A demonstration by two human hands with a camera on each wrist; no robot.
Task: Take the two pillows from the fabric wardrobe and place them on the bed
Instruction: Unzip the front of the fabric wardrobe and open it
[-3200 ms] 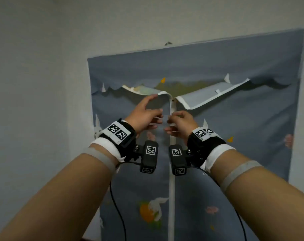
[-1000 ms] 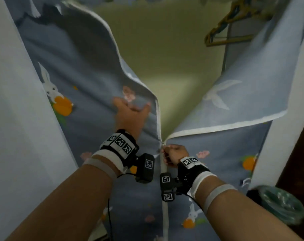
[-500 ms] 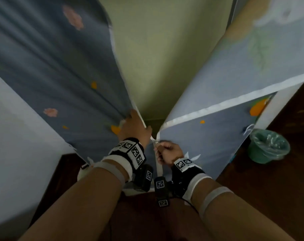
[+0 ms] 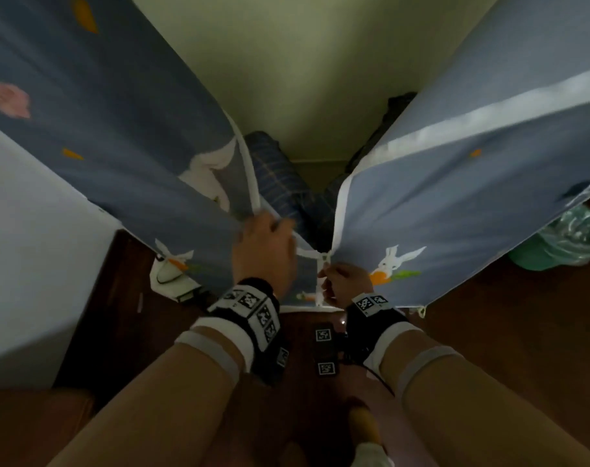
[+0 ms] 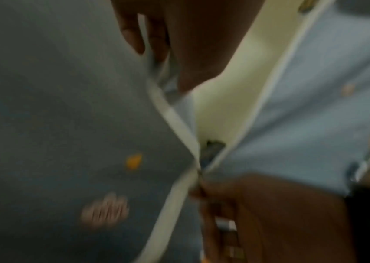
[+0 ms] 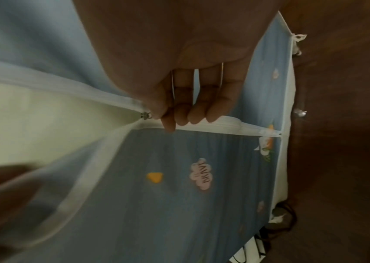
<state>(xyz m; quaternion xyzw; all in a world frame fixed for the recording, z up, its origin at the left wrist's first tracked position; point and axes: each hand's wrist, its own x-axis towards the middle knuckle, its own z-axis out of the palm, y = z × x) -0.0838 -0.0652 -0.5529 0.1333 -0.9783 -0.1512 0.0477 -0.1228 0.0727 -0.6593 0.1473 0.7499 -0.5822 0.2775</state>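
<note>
The fabric wardrobe [image 4: 101,136] has a blue-grey cover with rabbit prints, and its front is unzipped almost to the floor. In the gap lies a dark plaid pillow [image 4: 280,176]; more plaid fabric [image 4: 322,205] shows beside it, partly hidden by the flaps. My left hand [image 4: 270,227] grips the white edge of the left flap [image 5: 168,113] between thumb and fingers. Low down, my right hand [image 4: 327,274] pinches the zipper pull [image 6: 145,115], fingers [image 6: 179,113] curled.
A green lined bin [image 4: 570,237] stands on the dark wood floor right of the wardrobe. A pale wall [image 4: 34,264] closes in on the left. A white object [image 4: 169,274] lies at the wardrobe's lower left corner. Something dark [image 4: 398,106] sits deeper inside.
The zipper has run from the top down to near the wardrobe's bottom and the flaps have parted. Both hands moved down with it. The plaid pillow has come into view.
</note>
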